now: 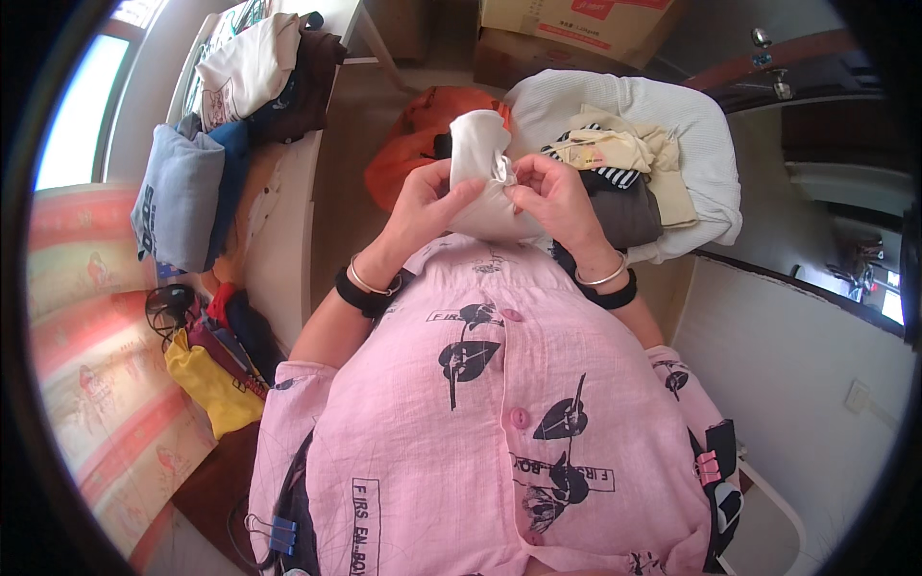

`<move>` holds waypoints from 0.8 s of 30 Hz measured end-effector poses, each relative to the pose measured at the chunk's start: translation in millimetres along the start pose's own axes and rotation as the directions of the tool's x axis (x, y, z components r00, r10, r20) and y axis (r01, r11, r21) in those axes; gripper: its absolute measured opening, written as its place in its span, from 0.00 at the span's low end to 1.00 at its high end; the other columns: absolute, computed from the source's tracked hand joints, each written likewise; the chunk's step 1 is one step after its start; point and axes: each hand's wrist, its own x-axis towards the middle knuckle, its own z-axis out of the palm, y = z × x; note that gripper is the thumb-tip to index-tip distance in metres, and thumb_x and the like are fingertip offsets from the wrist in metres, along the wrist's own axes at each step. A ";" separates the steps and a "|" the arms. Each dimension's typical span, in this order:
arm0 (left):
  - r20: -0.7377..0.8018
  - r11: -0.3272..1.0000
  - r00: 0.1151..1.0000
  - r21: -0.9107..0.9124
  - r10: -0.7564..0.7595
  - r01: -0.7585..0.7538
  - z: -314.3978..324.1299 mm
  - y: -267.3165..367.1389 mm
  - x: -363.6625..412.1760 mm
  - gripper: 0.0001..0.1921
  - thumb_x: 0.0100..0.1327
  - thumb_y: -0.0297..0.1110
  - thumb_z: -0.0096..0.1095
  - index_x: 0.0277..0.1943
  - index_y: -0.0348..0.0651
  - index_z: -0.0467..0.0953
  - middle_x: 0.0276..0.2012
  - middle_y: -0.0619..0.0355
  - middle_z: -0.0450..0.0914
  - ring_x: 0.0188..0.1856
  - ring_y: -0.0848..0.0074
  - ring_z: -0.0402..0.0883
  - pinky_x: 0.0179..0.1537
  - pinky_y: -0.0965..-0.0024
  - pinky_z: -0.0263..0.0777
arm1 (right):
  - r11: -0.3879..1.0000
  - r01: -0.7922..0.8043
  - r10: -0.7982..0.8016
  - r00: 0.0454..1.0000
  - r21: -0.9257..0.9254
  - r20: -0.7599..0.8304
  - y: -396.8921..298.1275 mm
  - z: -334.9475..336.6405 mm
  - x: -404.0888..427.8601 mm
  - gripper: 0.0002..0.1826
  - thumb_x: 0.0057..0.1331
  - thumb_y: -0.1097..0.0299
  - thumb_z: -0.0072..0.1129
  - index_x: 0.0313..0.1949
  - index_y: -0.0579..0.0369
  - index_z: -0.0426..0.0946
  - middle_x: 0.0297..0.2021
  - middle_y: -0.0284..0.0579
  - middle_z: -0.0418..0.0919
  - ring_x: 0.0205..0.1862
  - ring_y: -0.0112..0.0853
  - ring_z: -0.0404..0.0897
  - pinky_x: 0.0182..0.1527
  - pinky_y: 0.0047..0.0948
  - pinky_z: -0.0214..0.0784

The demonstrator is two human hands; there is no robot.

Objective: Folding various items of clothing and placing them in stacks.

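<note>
Between my hands is a white cloth garment [477, 140], bunched into a loose roll; its kind cannot be made out. My left hand [436, 198] grips its left side, thumb across the front. On the right side, my right hand [551, 194] pinches a gathered fold between thumb and fingers. The garment's lower part rests over my lap, against the pink printed shirt [461, 403] that I wear. Just beyond my right hand lies a pile of clothes with a cream garment [612, 149], a black-and-white striped cloth [619, 176] and a dark grey folded garment [627, 212].
That pile sits on a seat draped with a white textured cover [691, 122]. An orange bag [410, 137] lies behind the white garment. Folded clothes, including a grey-blue garment [184, 187], cover the white table [288, 245] at left. Cardboard boxes [569, 43] stand at the back.
</note>
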 end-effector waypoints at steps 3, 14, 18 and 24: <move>-0.133 0.996 0.988 0.033 0.084 -0.080 0.3 -7.9 2.9 0.13 0.65 0.30 0.60 0.48 0.32 0.75 0.40 0.59 0.80 0.38 0.83 0.78 0.39 0.78 0.73 | 0.998 0.053 -0.051 0.998 0.044 -0.036 -4.7 6.9 -3.8 0.09 0.60 0.81 0.56 0.42 0.64 0.73 0.33 0.35 0.76 0.32 0.18 0.74 0.34 0.18 0.70; 0.084 0.590 0.827 0.661 0.556 -0.464 11.1 21.1 -16.9 0.10 0.62 0.32 0.62 0.41 0.34 0.78 0.39 0.49 0.76 0.37 0.66 0.78 0.32 0.72 0.70 | 0.960 0.241 -0.254 0.964 -0.145 -0.081 -19.5 21.2 -13.4 0.09 0.59 0.79 0.56 0.41 0.65 0.74 0.31 0.34 0.77 0.33 0.17 0.75 0.38 0.17 0.70; 0.134 0.515 0.797 0.697 0.589 -0.499 10.6 27.3 -15.8 0.08 0.62 0.30 0.62 0.41 0.34 0.77 0.33 0.51 0.77 0.33 0.69 0.78 0.30 0.72 0.69 | 0.932 0.289 -0.305 0.951 -0.221 -0.043 -23.3 29.5 -15.2 0.09 0.58 0.79 0.56 0.40 0.64 0.74 0.31 0.36 0.78 0.32 0.19 0.76 0.39 0.19 0.71; -0.001 0.767 0.878 0.487 0.479 -0.418 17.4 29.0 -20.7 0.04 0.63 0.23 0.59 0.40 0.34 0.76 0.25 0.54 0.75 0.25 0.78 0.72 0.29 0.76 0.67 | 0.920 0.314 -0.339 0.938 -0.236 -0.074 -23.5 34.2 -14.7 0.09 0.57 0.79 0.56 0.39 0.64 0.74 0.31 0.37 0.79 0.32 0.20 0.77 0.38 0.20 0.72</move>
